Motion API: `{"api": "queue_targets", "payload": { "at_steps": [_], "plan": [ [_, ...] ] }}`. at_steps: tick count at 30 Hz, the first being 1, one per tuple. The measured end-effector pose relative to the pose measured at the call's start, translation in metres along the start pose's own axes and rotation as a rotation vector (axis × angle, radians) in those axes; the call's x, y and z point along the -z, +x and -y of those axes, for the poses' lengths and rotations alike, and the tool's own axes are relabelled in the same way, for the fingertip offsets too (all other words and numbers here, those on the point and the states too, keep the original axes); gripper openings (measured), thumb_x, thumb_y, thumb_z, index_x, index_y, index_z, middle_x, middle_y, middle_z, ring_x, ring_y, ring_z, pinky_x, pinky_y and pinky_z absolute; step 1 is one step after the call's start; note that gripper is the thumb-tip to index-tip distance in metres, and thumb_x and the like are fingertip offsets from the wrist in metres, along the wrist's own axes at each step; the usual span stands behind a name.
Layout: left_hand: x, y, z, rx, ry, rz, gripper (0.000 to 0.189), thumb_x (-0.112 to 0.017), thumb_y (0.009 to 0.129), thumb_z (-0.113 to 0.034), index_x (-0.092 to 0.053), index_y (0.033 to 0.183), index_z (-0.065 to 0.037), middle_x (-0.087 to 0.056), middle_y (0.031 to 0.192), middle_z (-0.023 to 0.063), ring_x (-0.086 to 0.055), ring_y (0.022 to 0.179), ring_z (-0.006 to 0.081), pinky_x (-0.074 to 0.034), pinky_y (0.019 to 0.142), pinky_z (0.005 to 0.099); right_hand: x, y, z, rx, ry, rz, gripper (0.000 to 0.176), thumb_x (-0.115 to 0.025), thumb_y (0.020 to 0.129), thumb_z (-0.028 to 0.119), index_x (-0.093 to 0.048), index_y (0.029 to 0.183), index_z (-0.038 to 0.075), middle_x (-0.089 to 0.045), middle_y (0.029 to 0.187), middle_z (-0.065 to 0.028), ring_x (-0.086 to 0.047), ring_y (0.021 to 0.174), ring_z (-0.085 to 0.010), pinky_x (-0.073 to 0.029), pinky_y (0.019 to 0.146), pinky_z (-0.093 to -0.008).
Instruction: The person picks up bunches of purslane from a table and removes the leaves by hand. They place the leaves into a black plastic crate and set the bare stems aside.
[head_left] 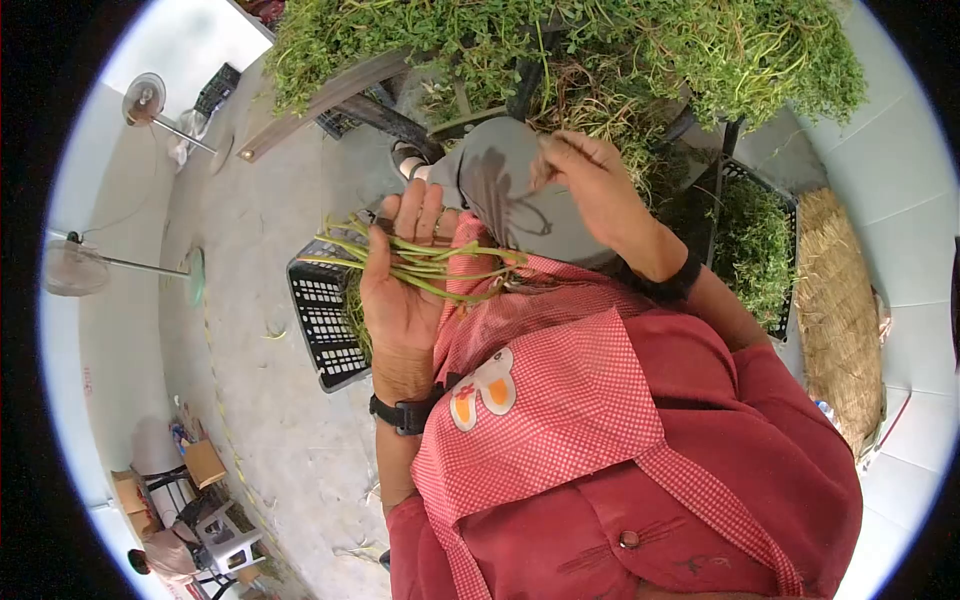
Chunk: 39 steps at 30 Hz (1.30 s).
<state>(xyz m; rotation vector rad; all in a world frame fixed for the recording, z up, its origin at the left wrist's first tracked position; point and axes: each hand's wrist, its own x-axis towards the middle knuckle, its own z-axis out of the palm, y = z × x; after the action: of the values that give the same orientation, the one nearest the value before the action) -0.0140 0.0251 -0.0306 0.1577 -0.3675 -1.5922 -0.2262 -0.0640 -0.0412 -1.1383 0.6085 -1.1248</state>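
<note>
My left hand [405,290] is turned palm up, with the thumb laid over a small bunch of long green stems [440,268]. The stems run across the palm, and their right ends reach over my checked red apron [545,360]. Above my grey-clad knee [570,225], my right hand [590,180] is raised with fingers pinched together. Whatever is between those fingertips is too small to make out. A shadow of the hand, with a thin loop below it, falls on the grey cloth.
Leafy green plants [640,45] are heaped on a table ahead. A black crate [330,325] stands left of my knees; another crate [790,250] of greens stands right, beside a straw bundle [838,310]. Standing fans [75,265] line the left. Another person [168,555] is at lower left.
</note>
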Motion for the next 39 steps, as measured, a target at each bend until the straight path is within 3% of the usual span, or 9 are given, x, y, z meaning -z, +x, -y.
{"api": "queue_targets", "payload": {
  "at_steps": [6, 9, 12, 21, 22, 26, 29, 32, 39],
  "plan": [
    [0.002, 0.003, -0.004, -0.074, -0.094, -0.166, 0.041, -0.019, 0.099, -0.027, -0.031, 0.13, -0.002, -0.032, 0.141, 0.0142, -0.032, 0.129, 0.0294, -0.031, 0.106, 0.0467, -0.002, -0.002, -0.022, 0.135, -0.687, 0.376, 0.023, -0.06, 0.084, 0.016, -0.063, 0.101, 0.002, -0.064, 0.083, -0.0018, -0.058, 0.073, -0.0097, -0.046, 0.067, -0.0234],
    [0.004, 0.004, -0.005, -0.059, -0.145, -0.134, 0.042, -0.018, 0.099, -0.026, -0.029, 0.132, -0.002, -0.031, 0.141, 0.0131, -0.032, 0.13, 0.0286, -0.031, 0.106, 0.0458, -0.018, -0.004, -0.013, -0.132, -0.382, 0.491, 0.023, -0.063, 0.081, 0.014, -0.064, 0.102, 0.004, -0.067, 0.085, -0.0059, -0.06, 0.075, -0.0102, -0.047, 0.069, -0.024],
    [0.001, 0.005, -0.005, -0.078, -0.109, -0.161, 0.044, -0.018, 0.099, -0.026, -0.025, 0.134, -0.001, -0.031, 0.141, 0.0128, -0.031, 0.13, 0.0276, -0.031, 0.106, 0.0443, -0.029, -0.005, 0.001, 0.112, -0.577, 0.225, 0.021, -0.064, 0.079, 0.014, -0.065, 0.098, 0.005, -0.067, 0.085, -0.0089, -0.061, 0.077, -0.0109, -0.047, 0.069, -0.0243],
    [-0.001, 0.005, -0.004, -0.115, -0.127, -0.191, 0.046, -0.018, 0.099, -0.026, -0.025, 0.136, 0.001, -0.032, 0.141, 0.0127, -0.03, 0.131, 0.0267, -0.031, 0.107, 0.0423, -0.057, -0.01, 0.018, 0.308, -0.895, 0.282, 0.03, -0.067, 0.074, 0.031, -0.064, 0.084, 0.003, -0.057, 0.073, -0.0118, -0.057, 0.071, -0.0295, -0.045, 0.064, -0.0361],
    [0.0, 0.005, -0.005, -0.118, -0.112, -0.184, 0.045, -0.019, 0.099, -0.025, -0.024, 0.136, 0.001, -0.032, 0.141, 0.0132, -0.028, 0.131, 0.0268, -0.029, 0.107, 0.0426, -0.059, -0.005, 0.008, 0.476, -0.902, 0.271, 0.032, -0.067, 0.074, 0.032, -0.063, 0.084, 0.002, -0.055, 0.07, -0.0121, -0.057, 0.071, -0.0293, -0.044, 0.065, -0.0354],
    [0.007, 0.004, -0.008, -0.129, -0.072, -0.242, 0.045, -0.021, 0.099, -0.026, -0.029, 0.133, 0.002, -0.042, 0.133, 0.0153, -0.041, 0.123, 0.0268, -0.038, 0.101, 0.0407, -0.058, 0.003, -0.008, 0.499, -0.897, 0.295, 0.031, -0.067, 0.073, 0.029, -0.062, 0.087, 0.001, -0.057, 0.073, -0.0139, -0.057, 0.069, -0.0275, -0.044, 0.065, -0.033],
    [0.031, -0.001, -0.022, -0.039, -0.241, -0.08, 0.042, -0.024, 0.099, -0.025, -0.035, 0.129, 0.003, -0.053, 0.116, 0.0152, -0.055, 0.104, 0.0249, -0.048, 0.09, 0.0368, -0.048, -0.001, 0.006, 0.221, -0.653, 0.391, 0.028, -0.067, 0.077, 0.027, -0.063, 0.086, 0.001, -0.06, 0.075, -0.0087, -0.057, 0.067, -0.0177, -0.044, 0.064, -0.0277],
    [0.031, 0.0, -0.027, -0.079, -0.358, -0.231, 0.039, -0.026, 0.098, -0.026, -0.039, 0.125, 0.0, -0.056, 0.106, 0.0151, -0.058, 0.092, 0.024, -0.052, 0.079, 0.0369, -0.03, 0.002, 0.014, -0.063, -0.025, 0.171, 0.021, -0.058, 0.087, 0.02, -0.061, 0.077, 0.002, -0.058, 0.075, 0.0009, -0.054, 0.067, -0.0079, -0.044, 0.064, -0.0232],
    [0.026, -0.007, -0.029, -0.047, -0.31, -0.069, 0.036, -0.028, 0.098, -0.019, -0.04, 0.122, 0.004, -0.056, 0.1, 0.0141, -0.057, 0.089, 0.0245, -0.052, 0.08, 0.0345, 0.001, 0.002, -0.003, 0.13, -0.697, 0.232, 0.017, -0.059, 0.086, 0.013, -0.063, 0.099, 0.003, -0.062, 0.082, -0.002, -0.058, 0.073, -0.01, -0.046, 0.066, -0.024]
  ]
}}
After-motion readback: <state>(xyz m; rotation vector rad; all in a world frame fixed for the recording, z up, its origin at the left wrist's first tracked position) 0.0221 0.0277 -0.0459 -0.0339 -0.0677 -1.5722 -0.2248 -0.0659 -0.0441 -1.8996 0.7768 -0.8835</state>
